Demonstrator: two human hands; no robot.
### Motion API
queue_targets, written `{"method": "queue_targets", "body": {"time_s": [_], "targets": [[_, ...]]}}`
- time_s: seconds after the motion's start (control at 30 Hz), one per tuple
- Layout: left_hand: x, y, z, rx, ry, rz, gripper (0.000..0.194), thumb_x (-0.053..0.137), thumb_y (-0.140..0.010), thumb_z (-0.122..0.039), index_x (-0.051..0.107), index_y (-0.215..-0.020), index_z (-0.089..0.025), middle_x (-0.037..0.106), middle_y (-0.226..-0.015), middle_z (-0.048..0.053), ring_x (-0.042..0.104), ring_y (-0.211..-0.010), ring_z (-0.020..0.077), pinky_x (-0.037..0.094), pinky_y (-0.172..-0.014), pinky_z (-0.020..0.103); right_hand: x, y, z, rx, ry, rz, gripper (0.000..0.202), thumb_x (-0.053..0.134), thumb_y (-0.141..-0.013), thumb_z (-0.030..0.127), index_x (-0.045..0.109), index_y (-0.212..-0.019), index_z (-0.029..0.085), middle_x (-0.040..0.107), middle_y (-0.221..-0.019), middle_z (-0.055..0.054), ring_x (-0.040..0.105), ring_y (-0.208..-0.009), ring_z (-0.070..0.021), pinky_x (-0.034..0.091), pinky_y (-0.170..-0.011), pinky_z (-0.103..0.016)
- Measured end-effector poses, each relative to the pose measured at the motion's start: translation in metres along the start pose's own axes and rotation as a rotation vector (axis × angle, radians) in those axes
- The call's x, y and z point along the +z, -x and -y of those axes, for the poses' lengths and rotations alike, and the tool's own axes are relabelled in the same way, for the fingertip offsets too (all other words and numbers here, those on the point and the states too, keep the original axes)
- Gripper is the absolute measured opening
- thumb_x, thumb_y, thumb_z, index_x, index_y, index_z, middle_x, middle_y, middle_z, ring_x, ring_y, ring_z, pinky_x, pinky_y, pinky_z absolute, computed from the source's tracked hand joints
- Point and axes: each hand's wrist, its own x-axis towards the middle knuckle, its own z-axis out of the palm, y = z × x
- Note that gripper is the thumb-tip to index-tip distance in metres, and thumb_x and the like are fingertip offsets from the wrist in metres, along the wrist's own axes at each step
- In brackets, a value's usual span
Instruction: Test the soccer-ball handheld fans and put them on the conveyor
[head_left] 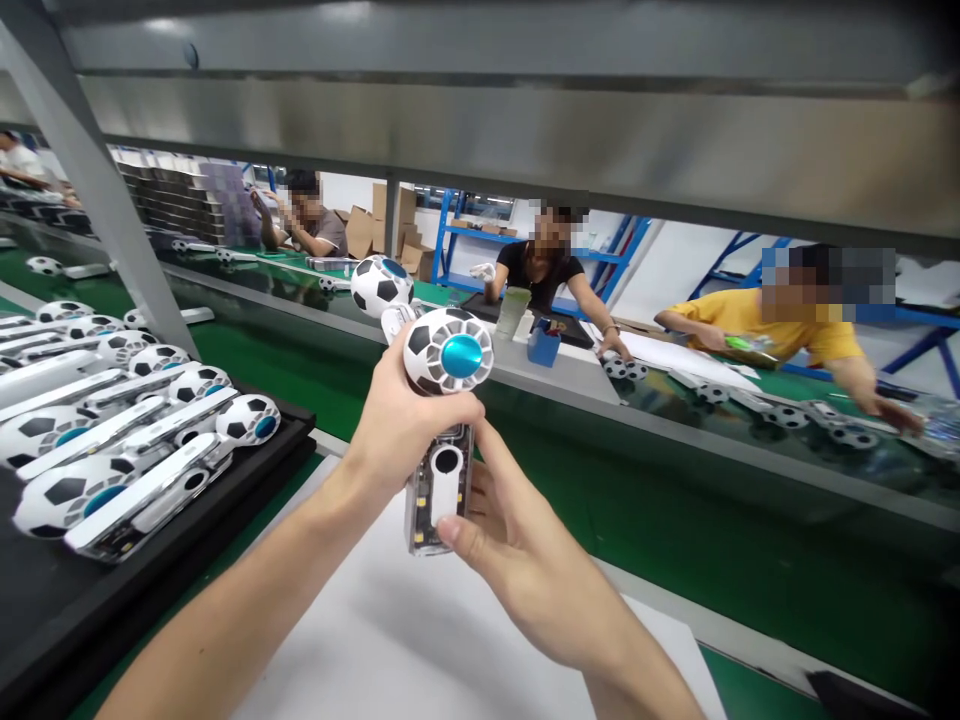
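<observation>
Left hand (397, 425) wraps around the neck of a handheld fan (442, 420), fingers closed just under its football-patterned head. Right hand (510, 530) closes on the lower part of the fan's transparent handle, thumb (457, 530) pressed on the front face near the bottom, below the white oval button. The fan stands upright, held in the air above a white sheet (420, 640) on the tabletop; its blue hub faces the camera. A second football-patterned fan (381, 285) shows directly behind the held fan, partly hidden by it.

Left of the held fan, a black tray (150, 560) carries rows of identical fans (135, 440) lying flat, heads to the left and handles to the right. Beyond the held fan runs a green conveyor belt (675, 500), with a grey metal rail (570, 385) along its far edge. A steel shelf (525, 130) spans above the fan. Across the belt from the fan, three other people (540, 270) sit at work, with more fans (787, 415) lying near their hands.
</observation>
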Motion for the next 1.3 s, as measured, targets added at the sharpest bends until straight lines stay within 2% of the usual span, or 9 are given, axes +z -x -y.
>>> {"method": "queue_targets", "body": {"time_s": [0.27,0.4,0.63,0.77,0.87,1.0,1.13,1.23,1.3], "targets": [[-0.001,0.003,0.004,-0.014,-0.002,-0.013,0.026,0.068,-0.065,-0.005,0.053,-0.08,-0.021,0.054,-0.07,-0.006,0.051,-0.058,0.0081,0.045,-0.056,0.021,0.016,-0.005,-0.01,-0.066,0.161,-0.197,0.079,0.059,-0.09,0.016,0.022,-0.154,0.042,0.06,-0.124,-0.002,0.06,-0.103,-0.0229,0.053,-0.095,-0.046],[-0.003,0.004,0.001,-0.025,0.007,-0.006,0.025,0.067,-0.066,-0.006,0.052,-0.08,-0.021,0.052,-0.07,-0.006,0.05,-0.058,0.0087,0.043,-0.054,0.021,0.015,-0.006,-0.007,-0.127,0.145,-0.16,0.078,0.058,-0.09,0.011,0.024,-0.154,0.04,0.06,-0.126,0.0,0.061,-0.104,-0.0193,0.054,-0.096,-0.038],[-0.005,0.003,-0.003,-0.079,0.058,0.02,0.025,0.066,-0.065,-0.005,0.05,-0.076,-0.021,0.05,-0.066,-0.007,0.047,-0.052,0.0073,0.043,-0.05,0.02,0.008,-0.004,-0.003,-0.046,0.003,0.008,0.077,0.055,-0.097,0.017,0.011,-0.156,0.041,0.045,-0.147,-0.002,0.06,-0.115,-0.0201,0.056,-0.096,-0.038],[-0.004,0.004,-0.005,-0.042,0.077,0.013,0.025,0.065,-0.063,-0.005,0.05,-0.076,-0.02,0.051,-0.067,-0.006,0.048,-0.054,0.0079,0.042,-0.049,0.02,0.018,-0.003,-0.006,-0.118,0.075,-0.097,0.075,0.054,-0.097,0.015,0.016,-0.155,0.044,0.037,-0.154,0.005,0.049,-0.13,-0.0219,0.049,-0.107,-0.039],[-0.003,0.009,-0.009,-0.099,0.126,0.026,0.024,0.064,-0.062,-0.007,0.052,-0.078,-0.02,0.054,-0.068,-0.005,0.051,-0.056,0.0101,0.045,-0.049,0.021,0.024,0.001,-0.008,-0.131,0.165,-0.187,0.076,0.053,-0.096,0.014,0.017,-0.153,0.049,0.032,-0.157,0.009,0.039,-0.14,-0.0245,0.045,-0.11,-0.042],[-0.001,0.012,-0.01,-0.179,0.194,0.014,0.026,0.065,-0.063,-0.009,0.05,-0.08,-0.022,0.051,-0.066,-0.006,0.051,-0.053,0.0107,0.045,-0.048,0.023,0.017,0.006,-0.006,-0.1,0.234,-0.161,0.078,0.054,-0.097,0.018,0.013,-0.152,0.054,0.028,-0.158,0.013,0.031,-0.145,-0.0257,0.039,-0.114,-0.048],[-0.002,0.007,-0.005,-0.227,0.241,0.006,0.029,0.071,-0.066,-0.01,0.051,-0.082,-0.022,0.051,-0.066,-0.007,0.051,-0.052,0.0089,0.046,-0.051,0.023,0.006,0.0,0.0,-0.047,0.021,-0.035,0.071,0.056,-0.098,0.027,0.017,-0.152,0.053,0.033,-0.156,0.008,0.044,-0.134,-0.0243,0.05,-0.103,-0.042],[-0.005,-0.002,-0.003,-0.246,0.271,0.074,0.027,0.077,-0.071,-0.032,0.057,-0.086,-0.022,0.054,-0.066,-0.004,0.054,-0.053,0.0115,0.047,-0.049,0.024,0.003,-0.007,0.005,-0.048,-0.19,0.008,0.067,0.057,-0.098,0.027,0.024,-0.152,0.046,0.047,-0.143,0.0,0.061,-0.111,-0.0201,0.056,-0.089,-0.035],[-0.009,-0.008,-0.003,-0.223,0.295,0.129,0.037,0.067,-0.078,-0.055,0.063,-0.092,-0.021,0.058,-0.069,0.0,0.056,-0.054,0.015,0.046,-0.045,0.025,0.001,-0.008,0.008,-0.069,-0.327,0.011,0.063,0.059,-0.096,0.024,0.032,-0.15,0.038,0.058,-0.125,-0.004,0.066,-0.095,-0.0182,0.056,-0.082,-0.032]]}}
